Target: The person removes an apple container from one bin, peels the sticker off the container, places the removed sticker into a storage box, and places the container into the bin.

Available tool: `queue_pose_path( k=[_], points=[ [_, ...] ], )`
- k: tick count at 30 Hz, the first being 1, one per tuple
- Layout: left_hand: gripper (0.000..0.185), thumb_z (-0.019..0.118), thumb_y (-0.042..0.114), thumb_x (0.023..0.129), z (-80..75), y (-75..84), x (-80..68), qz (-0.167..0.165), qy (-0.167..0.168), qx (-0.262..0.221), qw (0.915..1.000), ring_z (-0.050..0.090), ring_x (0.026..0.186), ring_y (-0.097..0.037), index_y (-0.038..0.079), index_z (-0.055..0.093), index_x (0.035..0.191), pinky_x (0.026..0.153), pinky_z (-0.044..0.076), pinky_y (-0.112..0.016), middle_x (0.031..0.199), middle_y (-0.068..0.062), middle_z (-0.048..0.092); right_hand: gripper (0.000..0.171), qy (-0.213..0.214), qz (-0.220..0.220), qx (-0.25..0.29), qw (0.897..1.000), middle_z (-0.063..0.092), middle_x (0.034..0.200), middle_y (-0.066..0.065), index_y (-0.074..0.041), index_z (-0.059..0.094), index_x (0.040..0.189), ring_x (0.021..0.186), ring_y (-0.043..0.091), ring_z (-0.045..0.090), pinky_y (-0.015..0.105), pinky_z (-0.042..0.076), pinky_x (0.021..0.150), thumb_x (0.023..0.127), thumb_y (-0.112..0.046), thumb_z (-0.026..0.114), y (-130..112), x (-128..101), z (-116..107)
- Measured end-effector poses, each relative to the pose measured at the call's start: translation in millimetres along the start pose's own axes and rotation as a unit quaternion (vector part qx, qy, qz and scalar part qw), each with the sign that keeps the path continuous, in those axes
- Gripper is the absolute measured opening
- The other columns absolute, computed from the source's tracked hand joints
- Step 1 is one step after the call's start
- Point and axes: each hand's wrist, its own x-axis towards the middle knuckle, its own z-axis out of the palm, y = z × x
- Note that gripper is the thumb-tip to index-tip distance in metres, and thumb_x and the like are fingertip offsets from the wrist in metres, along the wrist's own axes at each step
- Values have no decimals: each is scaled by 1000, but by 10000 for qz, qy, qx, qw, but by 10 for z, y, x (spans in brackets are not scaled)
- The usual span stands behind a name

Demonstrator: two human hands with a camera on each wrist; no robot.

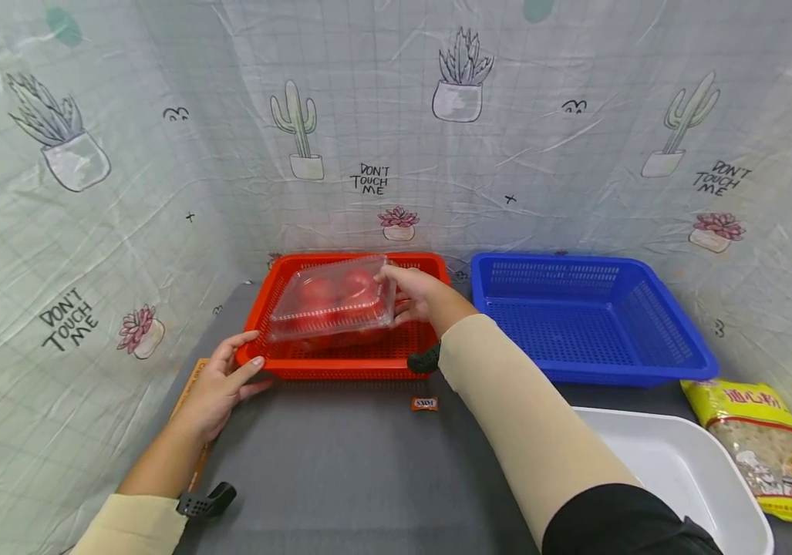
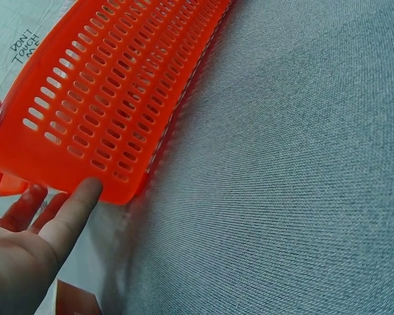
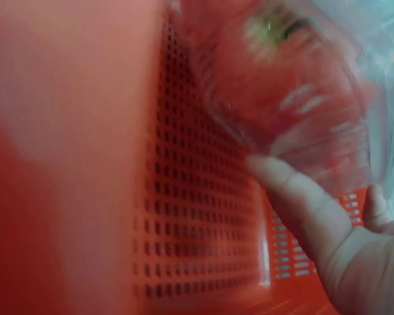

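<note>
A clear plastic clamshell box of tomatoes [image 1: 329, 297] is tilted over the red basket [image 1: 340, 371]. My right hand [image 1: 412, 293] grips the box by its right end; in the right wrist view a tomato [image 3: 282, 72] shows through the plastic, blurred by motion. At the basket's front left corner, my left hand [image 1: 218, 385] holds the rim and the outer wall. The left wrist view has a fingertip pressed to the slotted basket wall [image 2: 98, 105]. Part of the basket's inside is hidden under the box.
A blue basket [image 1: 590, 374] stands to the right of the red one. In front of it is a white tray [image 1: 673, 462], with a yellow-topped food packet [image 1: 759, 447] beside it. A small orange wrapped sweet [image 1: 425, 403] lies on the grey table [image 1: 340, 470]. Printed curtains enclose the table.
</note>
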Motion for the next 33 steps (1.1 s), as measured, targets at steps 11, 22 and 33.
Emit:
queue_pose_path(
  k=[11,22,33],
  points=[
    [55,61,7,109,-22,-1,52,117,-101,-158,9998,68,113,-10,8,37,158,90,62,-40,161,-24,29,76,93,281,2,9996,55,138,23,-11,41,155,121,46,62,65,52,103,92,-36,75,-156,76,-24],
    [54,62,8,109,-26,-11,104,74,-113,-101,9999,67,114,-9,8,38,157,92,62,-40,161,-23,30,70,-473,262,1,9985,59,143,15,-15,44,156,123,41,64,62,52,105,96,-36,74,-81,245,-174],
    [55,61,9,109,-54,-21,143,70,-132,-125,9998,66,116,-11,9,37,159,91,62,-39,162,-24,27,71,-460,58,1,9989,54,148,16,-16,40,160,124,41,62,59,52,107,101,-42,69,-10,306,-178]
  ],
)
